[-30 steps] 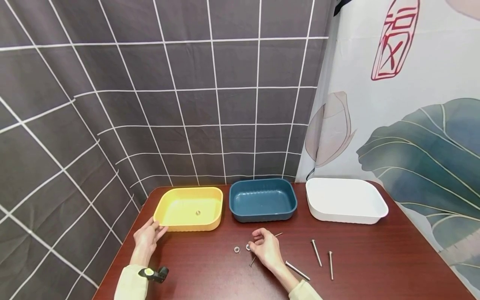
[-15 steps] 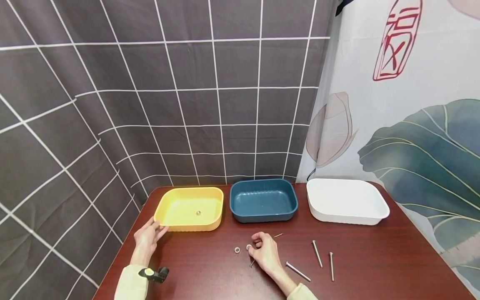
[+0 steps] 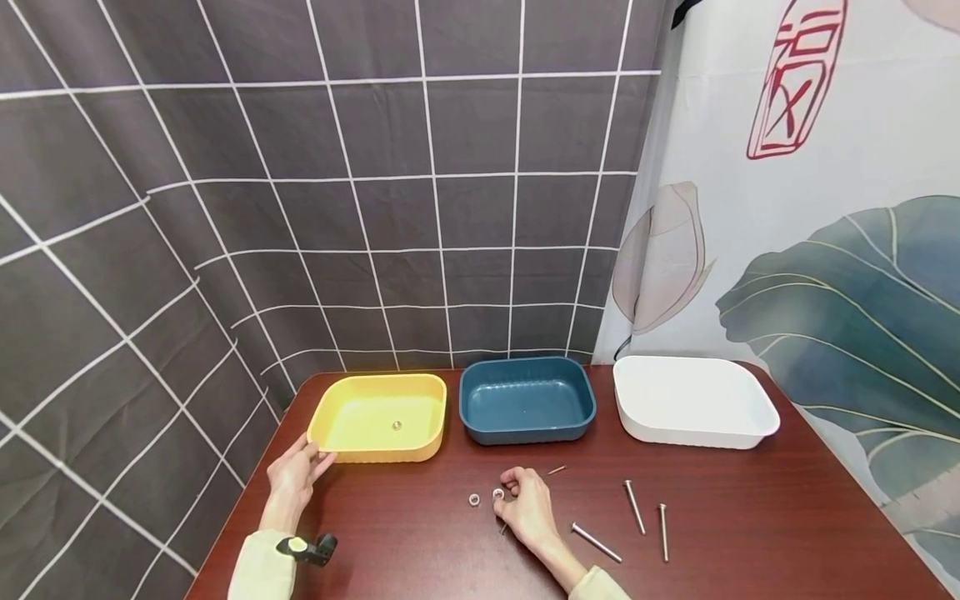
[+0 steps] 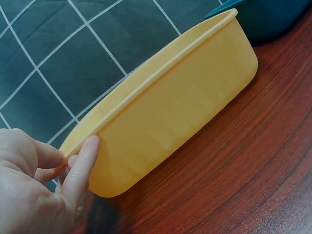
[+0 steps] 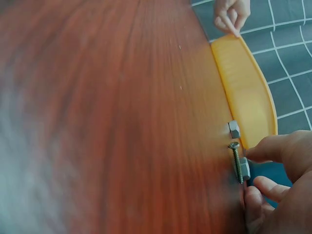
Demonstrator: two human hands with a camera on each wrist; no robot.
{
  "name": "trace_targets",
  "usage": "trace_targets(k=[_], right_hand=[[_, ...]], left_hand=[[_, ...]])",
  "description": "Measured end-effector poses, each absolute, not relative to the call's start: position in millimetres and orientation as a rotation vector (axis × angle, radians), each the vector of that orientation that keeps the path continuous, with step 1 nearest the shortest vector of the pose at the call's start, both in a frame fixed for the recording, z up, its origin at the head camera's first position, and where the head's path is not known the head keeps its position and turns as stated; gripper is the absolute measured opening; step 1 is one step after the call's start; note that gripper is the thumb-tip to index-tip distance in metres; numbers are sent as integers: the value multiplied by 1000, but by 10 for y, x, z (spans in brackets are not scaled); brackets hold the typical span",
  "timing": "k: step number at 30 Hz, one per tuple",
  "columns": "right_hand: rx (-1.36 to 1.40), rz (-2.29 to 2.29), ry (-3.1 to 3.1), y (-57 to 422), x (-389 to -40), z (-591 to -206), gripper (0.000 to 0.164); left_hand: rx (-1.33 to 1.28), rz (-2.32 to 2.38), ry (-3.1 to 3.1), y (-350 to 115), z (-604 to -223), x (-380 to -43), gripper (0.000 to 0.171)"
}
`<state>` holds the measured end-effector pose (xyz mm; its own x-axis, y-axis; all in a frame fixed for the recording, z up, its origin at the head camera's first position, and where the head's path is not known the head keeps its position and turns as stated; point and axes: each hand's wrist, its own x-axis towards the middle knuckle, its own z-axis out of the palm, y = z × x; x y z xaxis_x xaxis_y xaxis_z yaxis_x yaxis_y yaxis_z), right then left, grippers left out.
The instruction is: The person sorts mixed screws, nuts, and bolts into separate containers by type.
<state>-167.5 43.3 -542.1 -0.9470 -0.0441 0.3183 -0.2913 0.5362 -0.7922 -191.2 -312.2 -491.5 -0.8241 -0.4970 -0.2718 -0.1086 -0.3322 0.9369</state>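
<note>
In the head view my left hand (image 3: 291,477) holds the near left corner of a yellow tray (image 3: 375,456). The left wrist view shows thumb and fingers on either side of the rim (image 4: 161,73). My right hand (image 3: 531,508) is low over the table, thumb and fingertips closed about a metal hex nut (image 5: 244,168). That nut appears to be at table level. Beside it in the right wrist view lies a short cross-head screw (image 5: 236,158), partly covered by my hand in the head view. Another nut (image 3: 474,500) lies to the left.
A blue tray (image 3: 527,437) and a white tray (image 3: 693,435) stand right of the yellow one, which has a small nut (image 3: 397,426) in it. A thin screw (image 3: 557,469) and several bolts, such as one bolt (image 3: 596,542), lie on the table (image 3: 405,533).
My right hand has shifted slightly left and down, showing more of the thin screw behind it. The nut at its fingertips shows more fully. My left hand stays on the yellow tray.
</note>
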Motion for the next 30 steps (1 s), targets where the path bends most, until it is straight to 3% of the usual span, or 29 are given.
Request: trace_targets(k=[30], right_hand=[[270,1157,-2566,376,-1684,-5425,27]], left_hand=[[754,-2259,-1634,-3121,-4921,-1919,55]])
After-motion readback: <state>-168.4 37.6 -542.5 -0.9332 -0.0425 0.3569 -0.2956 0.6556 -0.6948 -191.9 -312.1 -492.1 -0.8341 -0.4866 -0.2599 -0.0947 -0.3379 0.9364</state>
